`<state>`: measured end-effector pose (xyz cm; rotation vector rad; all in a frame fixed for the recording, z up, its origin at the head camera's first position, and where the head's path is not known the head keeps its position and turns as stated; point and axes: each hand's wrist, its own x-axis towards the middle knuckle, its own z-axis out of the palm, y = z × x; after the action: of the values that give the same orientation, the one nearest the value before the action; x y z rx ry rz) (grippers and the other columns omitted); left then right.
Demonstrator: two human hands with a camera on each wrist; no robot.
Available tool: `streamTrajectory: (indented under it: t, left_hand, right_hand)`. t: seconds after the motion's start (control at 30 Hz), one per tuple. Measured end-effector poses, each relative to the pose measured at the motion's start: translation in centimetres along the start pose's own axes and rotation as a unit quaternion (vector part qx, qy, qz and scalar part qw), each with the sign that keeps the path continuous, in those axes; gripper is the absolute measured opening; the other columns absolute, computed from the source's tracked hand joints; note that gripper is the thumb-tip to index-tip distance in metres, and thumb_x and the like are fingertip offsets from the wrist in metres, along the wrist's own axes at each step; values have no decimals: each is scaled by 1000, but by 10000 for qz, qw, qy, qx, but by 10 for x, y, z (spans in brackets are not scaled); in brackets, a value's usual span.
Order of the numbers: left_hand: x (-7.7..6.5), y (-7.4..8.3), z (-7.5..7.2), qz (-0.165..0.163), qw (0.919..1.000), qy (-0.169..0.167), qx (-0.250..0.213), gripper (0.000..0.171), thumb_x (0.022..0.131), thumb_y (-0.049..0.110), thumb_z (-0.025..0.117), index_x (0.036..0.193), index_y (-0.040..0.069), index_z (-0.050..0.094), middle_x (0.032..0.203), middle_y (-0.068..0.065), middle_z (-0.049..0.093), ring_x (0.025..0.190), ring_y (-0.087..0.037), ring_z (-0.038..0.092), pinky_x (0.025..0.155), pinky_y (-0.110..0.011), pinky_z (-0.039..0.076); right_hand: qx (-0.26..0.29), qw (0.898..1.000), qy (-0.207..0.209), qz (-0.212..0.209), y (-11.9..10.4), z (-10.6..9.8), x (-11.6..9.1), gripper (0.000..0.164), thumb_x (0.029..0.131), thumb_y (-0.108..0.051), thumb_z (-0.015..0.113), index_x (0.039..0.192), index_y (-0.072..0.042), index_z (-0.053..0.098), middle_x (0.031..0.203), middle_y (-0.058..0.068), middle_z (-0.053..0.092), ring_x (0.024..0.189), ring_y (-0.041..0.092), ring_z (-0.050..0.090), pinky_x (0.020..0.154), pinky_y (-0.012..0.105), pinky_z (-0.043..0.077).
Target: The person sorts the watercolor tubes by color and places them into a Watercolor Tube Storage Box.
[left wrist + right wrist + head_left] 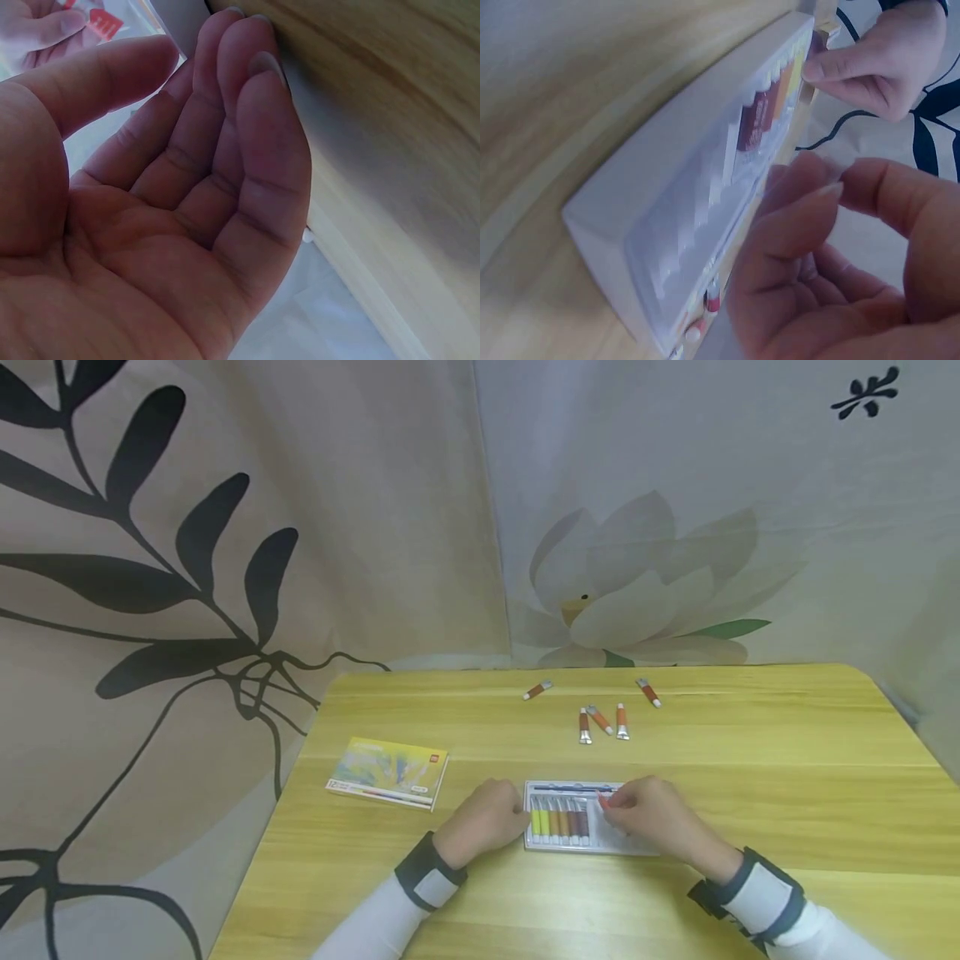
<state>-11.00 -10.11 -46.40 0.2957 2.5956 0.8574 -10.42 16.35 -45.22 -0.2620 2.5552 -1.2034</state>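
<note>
A white plastic paint tray [557, 848] lies on the table before me. Several small paint tubes [558, 824], yellow through brown, fill its left part. Slim dark brushes [562, 788] lie along its back edge. My left hand [486, 820] holds the tray's left end, thumb at the rim and bent fingers beside the outer wall. Over the tray's right part, my right hand [648, 814] pinches a small red paint tube [103, 24] with white print. In the right wrist view its fingers hide that tube; ridged slots [686, 240] show beside the hand.
Several loose paint tubes [622, 720], orange and reddish brown, lie behind the tray near the table's far edge. A yellow picture box [390, 772] lies to the left. The wooden table [787, 760] backs onto a patterned curtain [405, 510].
</note>
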Motion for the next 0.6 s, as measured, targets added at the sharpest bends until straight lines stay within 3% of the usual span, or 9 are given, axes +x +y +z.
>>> streamTrajectory:
  t: [0.2, 0.4, 0.6]
  left_hand:
    - [-1, 0, -1, 21, 10000, 11, -17, 51, 95, 11, 66, 51, 18, 41, 45, 11, 31, 41, -6, 32, 39, -20, 25]
    - [0, -1, 1, -5, 10000, 15, -51, 51, 95, 11, 66, 51, 18, 41, 45, 12, 31, 40, -6, 32, 38, -20, 25]
    - [0, -1, 2, 36, 10000, 31, -74, 51, 95, 10, 65, 51, 18, 40, 44, 12, 30, 40, -5, 31, 38, -20, 24]
  right_hand:
    - [-52, 9999, 8, 130, -2, 13, 4, 11, 91, -10, 76, 81, -6, 79, 57, -1, 59, 49, 11, 46, 46, 22, 36]
    - [-137, 9995, -101, 255, 0, 22, 10, 31, 91, -9, 74, 60, -11, 66, 49, -7, 46, 46, 8, 37, 45, 21, 26]
    - [-156, 9990, -142, 404, -1, 26, 11, 34, 91, -11, 76, 59, -10, 64, 48, -7, 44, 45, 8, 38, 45, 21, 25]
